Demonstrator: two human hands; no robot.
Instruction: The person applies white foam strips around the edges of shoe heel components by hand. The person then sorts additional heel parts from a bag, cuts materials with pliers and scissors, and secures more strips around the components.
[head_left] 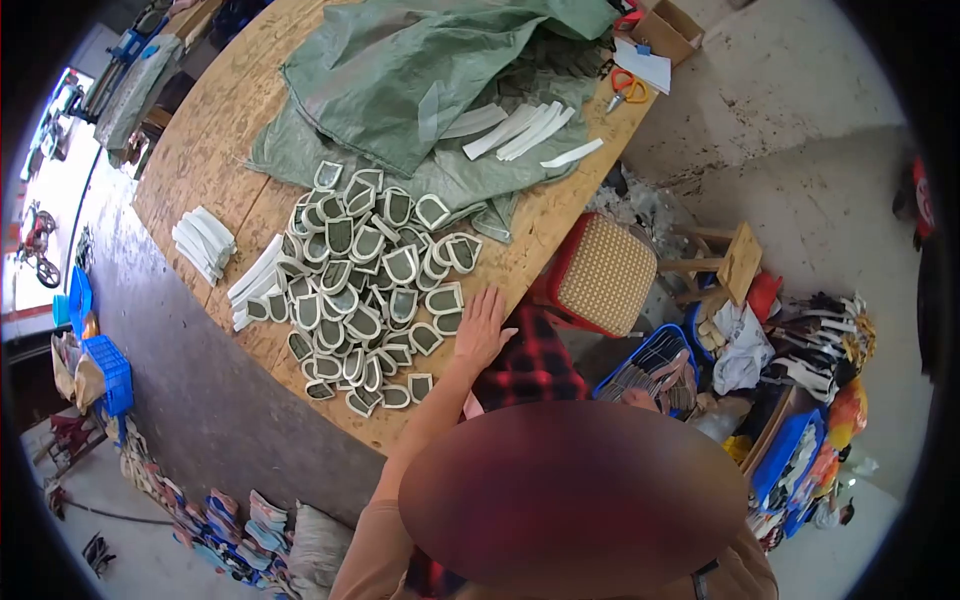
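My left hand lies flat on the wooden table near its edge, fingers stretched out and holding nothing. Just beyond its fingertips spreads a heap of small U-shaped pieces with grey-green middles and white rims. Only a small part of my right hand shows, low on the right beside a blue basket. That basket holds flat brownish-grey pieces. Whether the right fingers grip anything is hidden. A blurred oval covers much of the lower middle.
A green plastic sheet covers the table's far side, with white strips on it. Orange-handled scissors lie at the corner. More white strips are stacked left. A red stool and filled blue crates stand right.
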